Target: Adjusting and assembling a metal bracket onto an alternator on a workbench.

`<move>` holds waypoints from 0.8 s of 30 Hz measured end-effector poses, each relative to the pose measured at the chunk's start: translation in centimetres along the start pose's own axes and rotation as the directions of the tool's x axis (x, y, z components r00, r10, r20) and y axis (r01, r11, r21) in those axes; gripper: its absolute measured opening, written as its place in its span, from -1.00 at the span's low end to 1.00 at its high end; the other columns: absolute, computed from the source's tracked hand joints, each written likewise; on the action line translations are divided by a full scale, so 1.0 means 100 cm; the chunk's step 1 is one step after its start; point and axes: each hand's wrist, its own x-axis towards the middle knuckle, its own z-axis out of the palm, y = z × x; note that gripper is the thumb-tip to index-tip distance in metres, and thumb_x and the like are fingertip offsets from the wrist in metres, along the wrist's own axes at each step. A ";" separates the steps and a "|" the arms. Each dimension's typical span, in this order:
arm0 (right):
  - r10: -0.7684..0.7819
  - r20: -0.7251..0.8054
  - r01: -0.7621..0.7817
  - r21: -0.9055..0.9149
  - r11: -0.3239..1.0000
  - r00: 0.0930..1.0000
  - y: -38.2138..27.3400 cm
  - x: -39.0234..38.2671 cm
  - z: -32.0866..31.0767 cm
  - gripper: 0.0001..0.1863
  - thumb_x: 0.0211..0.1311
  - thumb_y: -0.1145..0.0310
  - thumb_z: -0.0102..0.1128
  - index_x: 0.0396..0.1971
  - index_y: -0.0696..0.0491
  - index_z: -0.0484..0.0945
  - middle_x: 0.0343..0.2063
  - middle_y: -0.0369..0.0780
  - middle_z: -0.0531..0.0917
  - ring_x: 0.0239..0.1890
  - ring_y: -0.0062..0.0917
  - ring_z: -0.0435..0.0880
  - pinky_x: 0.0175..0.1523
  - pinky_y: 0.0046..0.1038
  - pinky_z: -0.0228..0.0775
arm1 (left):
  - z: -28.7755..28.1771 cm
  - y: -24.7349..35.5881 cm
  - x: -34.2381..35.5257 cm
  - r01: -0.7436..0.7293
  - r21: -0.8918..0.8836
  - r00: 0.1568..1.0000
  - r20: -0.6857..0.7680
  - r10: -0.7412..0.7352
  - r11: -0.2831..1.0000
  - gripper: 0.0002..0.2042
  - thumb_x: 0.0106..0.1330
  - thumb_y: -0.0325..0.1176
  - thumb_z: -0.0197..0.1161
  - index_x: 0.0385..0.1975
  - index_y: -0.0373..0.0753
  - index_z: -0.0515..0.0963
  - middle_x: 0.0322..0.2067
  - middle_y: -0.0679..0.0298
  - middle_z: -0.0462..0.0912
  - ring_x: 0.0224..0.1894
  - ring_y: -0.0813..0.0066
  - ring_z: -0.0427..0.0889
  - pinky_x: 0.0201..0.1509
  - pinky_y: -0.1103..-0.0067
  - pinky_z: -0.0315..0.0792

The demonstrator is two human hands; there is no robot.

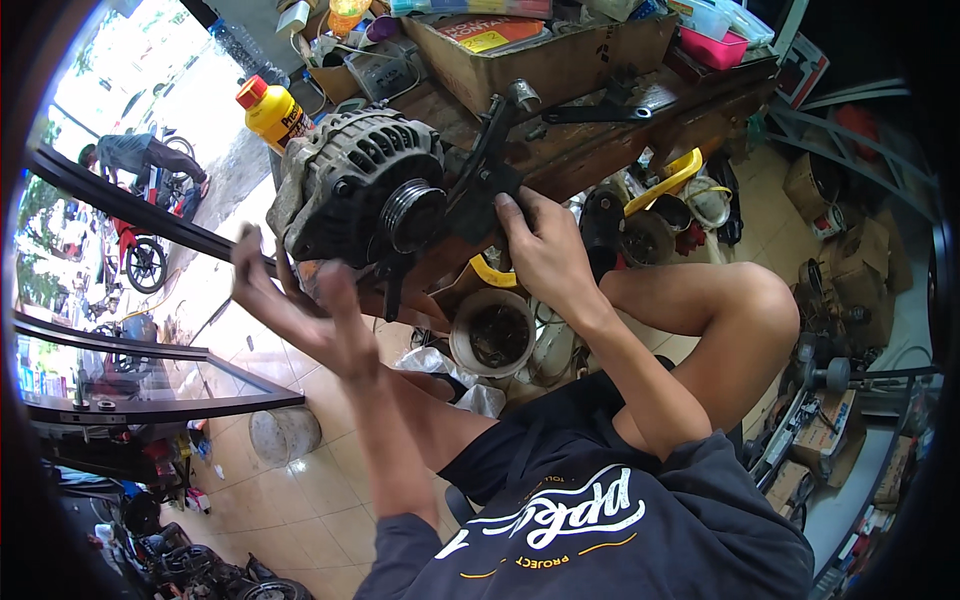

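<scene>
A grey alternator (335,185) with a ribbed pulley (412,215) sits at the edge of the wooden workbench (590,140). Just below its left side is my left hand (335,325), blurred, with thumb and fingers spread apart and nothing visible in it. My right hand (548,245) grips a dark metal block (485,195) beside the pulley. Its thumb presses on the front, while the other fingertips are partly hidden behind. A dark bar with a round metal end (523,95) rises from this block. On the bench to the right lies a black-handled wrench (600,115).
Behind the alternator stand a yellow bottle with a red cap (268,110) and a cardboard box (560,62). Beneath the bench is a bucket of dark bits (494,333). A glass door frame (160,385) stands at left; outside, a person bends by a red motorcycle (145,255).
</scene>
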 end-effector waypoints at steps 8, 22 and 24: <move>0.103 0.106 -0.102 -0.019 0.995 0.989 -0.005 0.005 -0.006 -0.64 0.46 0.24 0.02 -0.24 0.30 0.59 -0.47 0.14 0.65 -0.28 0.12 0.64 -0.15 -0.14 0.43 | 0.015 0.012 0.075 0.086 0.364 0.860 0.443 -0.253 0.928 -0.35 -0.05 -0.12 0.67 0.07 -0.27 0.64 -0.07 0.09 0.70 -0.02 0.26 0.72 0.14 0.41 0.56; -0.029 0.118 0.034 -0.041 0.999 0.993 -0.023 0.013 -0.006 -0.71 0.46 0.29 0.03 -0.18 0.25 0.55 -0.42 0.14 0.66 -0.28 0.13 0.64 -0.19 -0.05 0.44 | -0.005 0.011 0.080 0.214 0.327 0.878 0.350 -0.328 0.921 -0.40 -0.03 -0.31 0.64 0.03 -0.45 0.61 -0.13 0.02 0.74 -0.09 0.37 0.74 0.08 0.52 0.59; -0.064 0.132 0.074 -0.075 0.994 0.989 -0.030 0.017 -0.011 -0.73 0.46 0.30 0.04 -0.20 0.24 0.54 -0.43 0.14 0.65 -0.29 0.12 0.64 -0.20 -0.04 0.43 | -0.010 0.012 0.077 0.214 0.321 0.892 0.320 -0.318 0.923 -0.38 -0.03 -0.32 0.64 0.06 -0.45 0.59 -0.13 0.01 0.73 -0.09 0.36 0.74 0.07 0.51 0.60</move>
